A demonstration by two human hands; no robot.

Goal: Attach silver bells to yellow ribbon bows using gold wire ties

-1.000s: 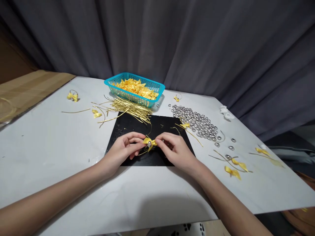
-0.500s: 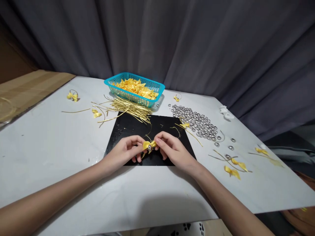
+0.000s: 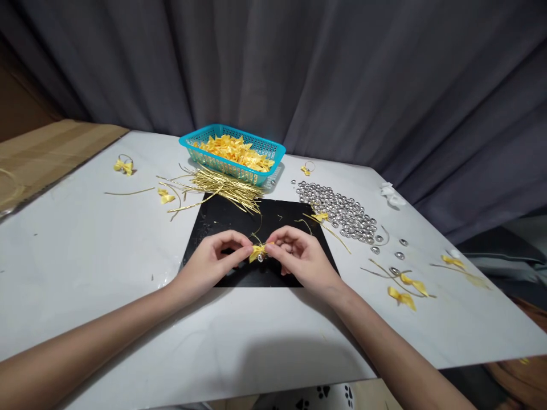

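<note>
Between both hands, above the black mat (image 3: 239, 279), is a small yellow ribbon bow (image 3: 255, 250) with a silver bell-like bead (image 3: 260, 258) at its middle. My left hand (image 3: 220, 253) pinches the bow's left side between thumb and index finger. On its right side, my right hand (image 3: 299, 253) pinches it with thumb and forefinger, the other fingers curled underneath. A thin gold cord (image 3: 257, 234) rises behind the bow; how it joins the bow is hidden. Beyond the hands, a bundle of gold cords (image 3: 226, 188) overlaps the mat's back edge.
A turquoise basket (image 3: 188, 139) of yellow bows stands at the back. Many silver beads (image 3: 337, 210) spread to the right, with loose bows (image 3: 401, 297) and cords nearer. A bow with a wire loop (image 3: 123, 165) lies far left; another looped bow (image 3: 306, 168) sits behind the beads.
The bow has tipped so its bead faces lower, and the left fingers have drawn into a tighter pinch. Both hands stay over the mat; the view has shifted slightly.
</note>
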